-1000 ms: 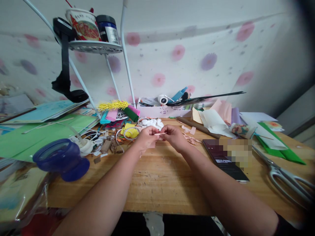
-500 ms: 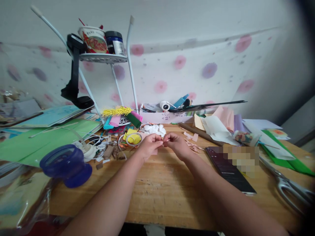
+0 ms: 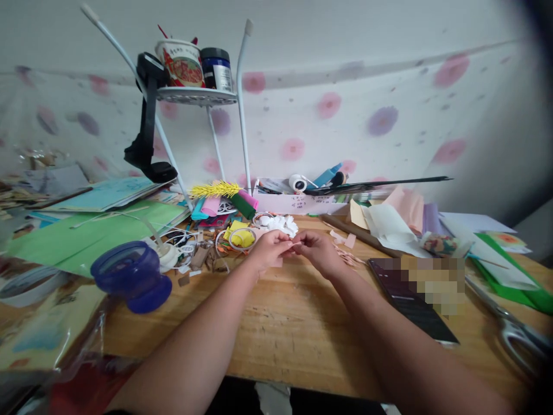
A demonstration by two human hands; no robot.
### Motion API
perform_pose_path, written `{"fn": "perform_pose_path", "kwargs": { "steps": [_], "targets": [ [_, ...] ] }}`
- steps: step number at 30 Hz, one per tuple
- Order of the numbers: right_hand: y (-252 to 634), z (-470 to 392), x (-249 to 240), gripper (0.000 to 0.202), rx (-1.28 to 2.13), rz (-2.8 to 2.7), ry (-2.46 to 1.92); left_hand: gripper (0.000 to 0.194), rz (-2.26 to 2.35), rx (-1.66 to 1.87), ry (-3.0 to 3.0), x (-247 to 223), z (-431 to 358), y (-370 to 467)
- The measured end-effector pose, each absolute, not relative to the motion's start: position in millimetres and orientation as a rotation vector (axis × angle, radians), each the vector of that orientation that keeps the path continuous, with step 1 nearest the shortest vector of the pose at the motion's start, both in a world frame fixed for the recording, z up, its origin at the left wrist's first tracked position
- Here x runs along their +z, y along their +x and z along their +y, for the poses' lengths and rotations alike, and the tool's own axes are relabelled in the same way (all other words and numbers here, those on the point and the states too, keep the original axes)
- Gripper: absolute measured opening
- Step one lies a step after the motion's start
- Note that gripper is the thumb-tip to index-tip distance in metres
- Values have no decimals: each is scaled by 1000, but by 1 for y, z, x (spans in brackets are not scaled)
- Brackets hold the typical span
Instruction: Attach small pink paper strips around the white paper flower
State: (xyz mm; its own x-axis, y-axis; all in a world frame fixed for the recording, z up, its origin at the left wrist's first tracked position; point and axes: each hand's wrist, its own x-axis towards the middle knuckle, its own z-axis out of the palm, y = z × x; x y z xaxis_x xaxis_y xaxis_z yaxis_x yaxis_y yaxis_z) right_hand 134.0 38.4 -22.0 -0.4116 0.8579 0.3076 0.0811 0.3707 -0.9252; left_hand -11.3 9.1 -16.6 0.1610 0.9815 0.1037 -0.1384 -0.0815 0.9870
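Note:
My left hand (image 3: 273,252) and my right hand (image 3: 314,252) meet over the wooden table, their fingertips almost touching. Between them is a small thin pink strip (image 3: 296,243), pinched at each end by thumb and fingers. A flat pink paper piece (image 3: 277,263) lies under the left fingers. Just beyond my hands sits a heap of white paper petals (image 3: 280,223). Twisted pink strips (image 3: 349,257) lie to the right of my right hand, with pink paper scraps (image 3: 344,238) behind them.
A blue plastic holder (image 3: 132,276), white wire coils (image 3: 242,238) and a green sheet (image 3: 95,233) are on the left. On the right lie a dark phone (image 3: 410,302), scissors (image 3: 505,323) and paper rolls (image 3: 393,225). A white shelf stand (image 3: 196,96) rises behind.
The view has shifted, so the objects appear farther right. My fingertips have moved slightly apart, and the thin pink strip between them now shows.

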Motion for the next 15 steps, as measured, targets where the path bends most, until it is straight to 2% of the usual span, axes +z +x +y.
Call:
{"fn": "perform_pose_path", "kwargs": {
  "steps": [7,15],
  "targets": [
    [134,39,-21,19,1096,-1816,-770,22,1067,1251,1351,-18,12,-13],
    [137,39,-18,11,810,-1917,-817,23,1037,1113,1357,-18,13,-17]
  ]
}}
